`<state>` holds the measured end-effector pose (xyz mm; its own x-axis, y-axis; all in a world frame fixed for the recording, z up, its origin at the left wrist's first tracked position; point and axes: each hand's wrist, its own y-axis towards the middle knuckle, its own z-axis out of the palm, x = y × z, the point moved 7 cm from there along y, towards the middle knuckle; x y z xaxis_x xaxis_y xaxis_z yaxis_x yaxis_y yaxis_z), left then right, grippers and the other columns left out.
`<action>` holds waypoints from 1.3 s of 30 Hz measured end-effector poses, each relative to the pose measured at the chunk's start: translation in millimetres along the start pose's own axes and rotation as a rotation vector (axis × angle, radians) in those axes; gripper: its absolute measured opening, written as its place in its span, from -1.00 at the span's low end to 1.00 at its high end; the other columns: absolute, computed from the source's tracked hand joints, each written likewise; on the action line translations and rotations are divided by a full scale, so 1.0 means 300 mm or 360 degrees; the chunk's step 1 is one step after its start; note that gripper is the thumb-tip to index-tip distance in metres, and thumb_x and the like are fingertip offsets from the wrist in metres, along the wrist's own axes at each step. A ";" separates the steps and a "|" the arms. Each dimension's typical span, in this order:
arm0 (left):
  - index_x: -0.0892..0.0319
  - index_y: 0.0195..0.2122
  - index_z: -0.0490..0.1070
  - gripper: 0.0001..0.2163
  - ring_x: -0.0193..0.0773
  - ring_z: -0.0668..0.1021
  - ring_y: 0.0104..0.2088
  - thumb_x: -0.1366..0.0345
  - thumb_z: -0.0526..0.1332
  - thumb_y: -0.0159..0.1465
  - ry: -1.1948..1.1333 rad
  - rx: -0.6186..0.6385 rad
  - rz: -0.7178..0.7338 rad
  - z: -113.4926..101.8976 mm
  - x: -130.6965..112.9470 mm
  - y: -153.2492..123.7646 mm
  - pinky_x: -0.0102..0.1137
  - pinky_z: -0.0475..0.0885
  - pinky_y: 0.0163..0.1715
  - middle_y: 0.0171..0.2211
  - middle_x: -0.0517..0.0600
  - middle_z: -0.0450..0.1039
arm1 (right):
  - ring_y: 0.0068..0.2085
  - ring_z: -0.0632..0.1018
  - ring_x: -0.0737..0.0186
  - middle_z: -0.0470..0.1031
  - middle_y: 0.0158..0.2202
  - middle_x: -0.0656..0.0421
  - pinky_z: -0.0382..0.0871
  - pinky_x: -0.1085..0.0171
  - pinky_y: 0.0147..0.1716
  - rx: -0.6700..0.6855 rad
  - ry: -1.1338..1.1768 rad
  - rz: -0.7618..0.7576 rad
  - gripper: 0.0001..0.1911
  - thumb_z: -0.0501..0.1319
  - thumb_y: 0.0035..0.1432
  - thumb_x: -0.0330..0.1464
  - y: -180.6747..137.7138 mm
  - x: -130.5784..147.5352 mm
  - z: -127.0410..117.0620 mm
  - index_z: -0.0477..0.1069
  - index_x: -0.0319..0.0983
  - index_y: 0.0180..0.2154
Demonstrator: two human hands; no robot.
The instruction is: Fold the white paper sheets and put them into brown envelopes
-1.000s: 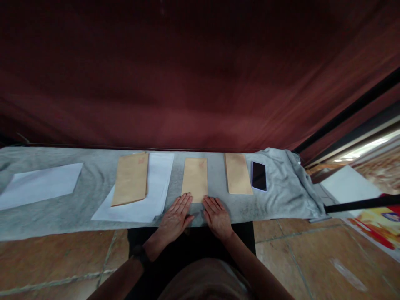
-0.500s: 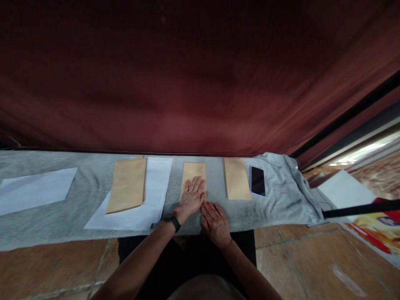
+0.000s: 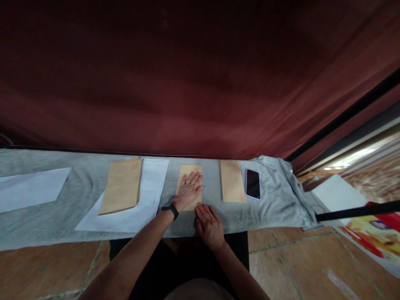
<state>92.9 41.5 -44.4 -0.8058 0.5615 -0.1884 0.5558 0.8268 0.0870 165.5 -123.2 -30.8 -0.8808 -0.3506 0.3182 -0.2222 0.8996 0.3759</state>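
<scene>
A brown paper envelope [image 3: 185, 168] lies flat on the grey cloth in front of me. My left hand [image 3: 189, 191] rests palm down across its middle, fingers stretched out; a dark band is on that wrist. Close by, my right hand [image 3: 210, 225] lies at the envelope's lower right corner, fingers extended and fingertips touching the corner. To the left, a stack of brown envelopes [image 3: 120, 187] sits on top of white paper sheets [image 3: 153, 183]. On the right are more brown envelopes [image 3: 233, 181].
A phone [image 3: 253, 183] lies right of the envelopes. Another white sheet [image 3: 34, 187] is at the far left. The grey cloth [image 3: 275, 196] is rumpled at its right end. A dark red curtain [image 3: 187, 104] hangs behind, and a white box [image 3: 339, 191] stands at the right.
My left hand has slid up the envelope, uncovering its lower edge. My right hand stays near the lower right corner. The whole view has shifted slightly.
</scene>
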 end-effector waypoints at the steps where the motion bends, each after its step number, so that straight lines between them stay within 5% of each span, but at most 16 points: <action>1: 0.09 0.43 0.12 -0.48 -0.03 0.04 0.48 0.12 -0.10 0.48 0.0007 -0.0004 0.0036 0.001 -0.003 -0.021 0.09 -0.09 0.43 0.45 0.00 0.10 | 0.26 0.46 0.12 0.45 0.27 0.07 0.17 0.03 0.38 -0.0007 -0.0003 0.0000 -0.53 0.14 0.39 -0.37 -0.001 -0.001 0.001 0.34 -0.21 0.29; 9: -0.04 0.40 0.18 -0.53 -0.06 0.07 0.47 0.14 -0.08 0.49 0.0004 0.0017 0.0088 0.002 -0.035 -0.161 0.02 -0.06 0.43 0.45 -0.11 0.10 | 0.26 0.47 0.13 0.48 0.24 0.08 0.17 0.04 0.38 -0.0066 -0.0023 -0.0009 -0.54 0.09 0.39 -0.38 -0.009 0.002 0.004 0.37 -0.23 0.27; 17: 0.07 0.42 0.15 -0.51 -0.10 0.11 0.46 0.14 -0.05 0.49 0.0020 -0.0105 0.0043 -0.027 -0.048 -0.278 -0.05 -0.02 0.44 0.45 -0.03 0.10 | 0.24 0.48 0.12 0.48 0.24 0.06 0.19 0.03 0.36 -0.0097 -0.0081 -0.0031 -0.55 0.08 0.37 -0.41 -0.010 0.001 0.014 0.41 -0.25 0.24; 31: 0.22 0.39 0.21 -0.49 0.07 0.27 0.39 0.14 -0.08 0.50 0.0170 -0.0368 -0.0454 -0.067 0.076 -0.445 0.03 0.20 0.34 0.39 0.24 0.18 | 0.26 0.47 0.12 0.45 0.26 0.08 0.14 0.03 0.39 -0.0045 -0.0048 0.0057 -0.57 0.05 0.42 -0.37 -0.002 -0.010 0.020 0.42 -0.24 0.23; 39: 0.25 0.41 0.17 -0.49 0.06 0.20 0.42 0.20 -0.08 0.49 0.0145 -0.0322 -0.0429 -0.065 0.074 -0.445 0.04 0.14 0.37 0.42 0.26 0.12 | 0.36 0.34 0.11 0.31 0.36 0.03 0.12 0.06 0.40 0.0076 -0.0039 -0.0035 -0.47 0.03 0.48 -0.20 0.074 0.149 0.096 0.26 -0.31 0.34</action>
<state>-3.1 -55.8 -41.2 -0.9379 0.3155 -0.1439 0.2763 0.9307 0.2396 109.1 -111.3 -33.3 -0.8852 -0.3646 0.2889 -0.2610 0.9034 0.3403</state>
